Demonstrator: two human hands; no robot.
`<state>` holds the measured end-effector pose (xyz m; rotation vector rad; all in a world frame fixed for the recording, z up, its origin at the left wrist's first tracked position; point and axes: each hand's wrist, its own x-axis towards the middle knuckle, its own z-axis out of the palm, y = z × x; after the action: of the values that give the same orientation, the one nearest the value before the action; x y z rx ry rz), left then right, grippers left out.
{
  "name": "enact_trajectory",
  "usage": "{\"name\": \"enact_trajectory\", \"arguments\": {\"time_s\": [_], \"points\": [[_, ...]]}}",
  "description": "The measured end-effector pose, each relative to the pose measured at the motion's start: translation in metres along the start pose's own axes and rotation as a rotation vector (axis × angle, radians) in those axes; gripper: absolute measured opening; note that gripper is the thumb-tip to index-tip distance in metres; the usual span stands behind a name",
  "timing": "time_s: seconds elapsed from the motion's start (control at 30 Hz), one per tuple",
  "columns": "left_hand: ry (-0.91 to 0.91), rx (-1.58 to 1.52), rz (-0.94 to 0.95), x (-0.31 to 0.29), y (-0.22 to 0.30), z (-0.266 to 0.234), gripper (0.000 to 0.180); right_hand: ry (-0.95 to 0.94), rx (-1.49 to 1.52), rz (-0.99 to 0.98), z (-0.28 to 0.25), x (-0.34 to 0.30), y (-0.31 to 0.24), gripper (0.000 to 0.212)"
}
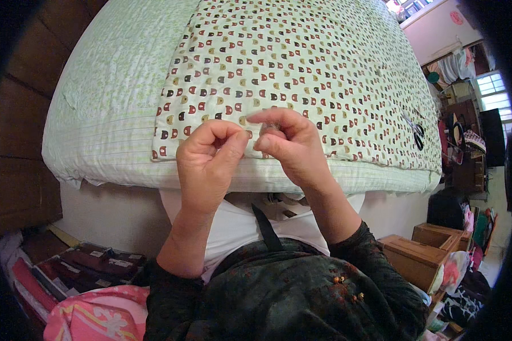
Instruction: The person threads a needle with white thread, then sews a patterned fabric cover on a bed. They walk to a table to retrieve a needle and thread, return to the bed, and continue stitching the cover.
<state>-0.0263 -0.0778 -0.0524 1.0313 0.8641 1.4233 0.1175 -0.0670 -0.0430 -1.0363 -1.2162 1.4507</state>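
Observation:
Over the front edge of the bed, both my hands are raised close together. My left hand (209, 156) is closed in a pinch, thumb tip against the forefinger; anything between them is too small to make out. Just to its right, my right hand (294, 145) has thumb and forefinger apart, the forefinger stretched toward the left hand and the other fingers curled. A greyish patch shows at its curled fingers, too unclear to name. Beneath the hands lies a pale quilt (256, 74) printed with small brown, red and black animal heads. Black-handled scissors (418, 136) rest on its right side.
The quilt covers part of a bed with a light green sheet (108, 96). A pink cloth (96, 318) and an open case of dark flat packets (91, 267) are at the lower left. Wooden stools or boxes (418, 258) stand at the right, below a cluttered wall side.

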Motion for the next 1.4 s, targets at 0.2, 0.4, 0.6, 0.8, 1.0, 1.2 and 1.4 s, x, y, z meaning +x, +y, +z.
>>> {"name": "enact_trajectory", "arguments": {"time_s": [0.2,0.4,0.6,0.8,1.0,1.2,1.4], "points": [[-0.031,0.058,-0.103,-0.001,-0.001,0.0,0.003,-0.112,0.115,-0.064,0.0,0.008,0.003,0.012],[-0.059,0.148,-0.119,-0.003,0.004,0.002,0.003,0.001,-0.079,-0.143,-0.007,0.013,0.007,0.013],[-0.179,0.831,0.327,0.009,-0.005,-0.022,0.015,0.111,-0.084,-0.17,-0.022,0.012,0.005,0.015],[-0.155,0.734,0.472,0.011,0.004,0.002,0.027,0.128,-0.217,-0.25,-0.021,0.002,0.004,0.015],[-0.035,0.315,0.225,-0.003,-0.014,0.034,0.014,0.125,-0.245,-0.291,-0.02,-0.002,0.006,0.017],[-0.028,0.752,0.522,-0.004,-0.008,0.028,0.009,0.105,-0.182,-0.141,-0.018,-0.008,0.005,0.018],[-0.043,0.881,0.602,-0.006,-0.01,0.025,0.006,0.091,-0.205,-0.153,-0.021,-0.008,0.016,0.019]]}}
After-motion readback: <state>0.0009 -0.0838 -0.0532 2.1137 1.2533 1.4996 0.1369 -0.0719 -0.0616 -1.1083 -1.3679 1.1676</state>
